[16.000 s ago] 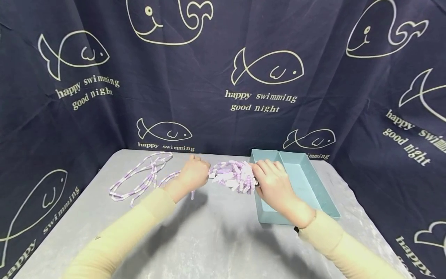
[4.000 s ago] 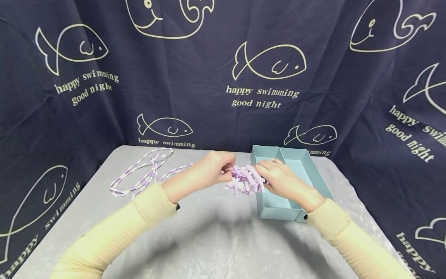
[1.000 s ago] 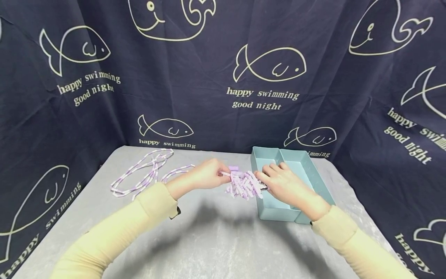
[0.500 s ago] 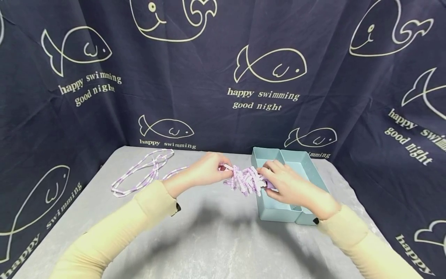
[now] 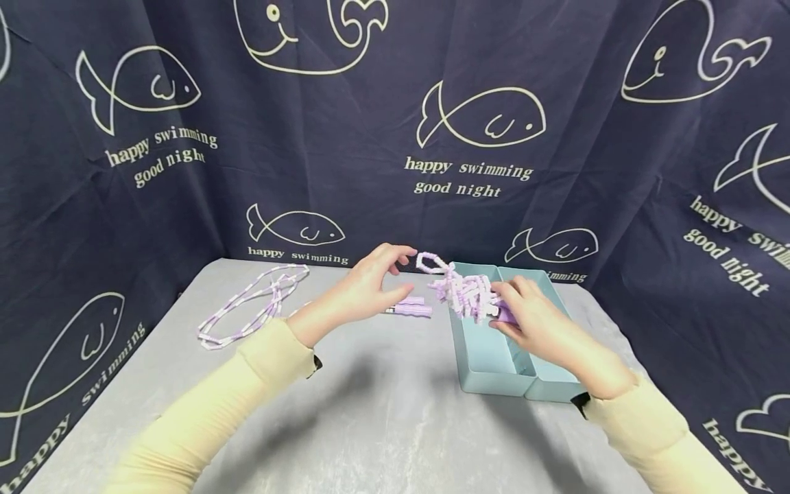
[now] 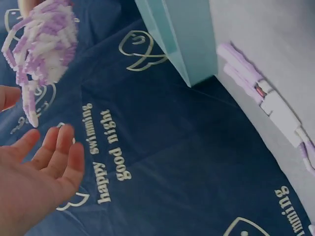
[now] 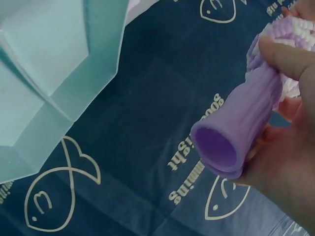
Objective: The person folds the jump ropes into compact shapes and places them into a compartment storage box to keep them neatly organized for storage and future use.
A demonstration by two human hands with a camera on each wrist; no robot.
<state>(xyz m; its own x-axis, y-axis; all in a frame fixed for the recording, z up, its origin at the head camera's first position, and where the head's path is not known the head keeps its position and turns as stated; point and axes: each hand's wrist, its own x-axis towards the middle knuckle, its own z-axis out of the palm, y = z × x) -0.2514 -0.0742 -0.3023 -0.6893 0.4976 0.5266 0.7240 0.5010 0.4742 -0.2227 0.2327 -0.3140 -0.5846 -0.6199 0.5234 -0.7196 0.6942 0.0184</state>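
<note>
A beaded jump rope (image 5: pixel 465 295) in purple and white is wound into a bundle around its handle area, with a small loop sticking out at its upper left. My right hand (image 5: pixel 540 322) grips its hollow purple handle (image 7: pixel 236 128), holding the bundle over the left part of the blue tray. Close to that loop, my left hand (image 5: pixel 364 288) has its fingers spread and holds nothing; the left wrist view shows its palm and fingers (image 6: pixel 61 152) just below the hanging rope end.
Purple handles (image 5: pixel 412 309) lie side by side on the grey table, behind the left hand. Farther left is a loosely looped beaded rope (image 5: pixel 247 309). The blue divided tray (image 5: pixel 494 384) stands at the right, before a dark fish-print curtain (image 5: pixel 345 151).
My left hand has let go of the rope end it pinched and spread its fingers. The right hand has carried the bundle right, over the tray. The handles on the table now show more fully.
</note>
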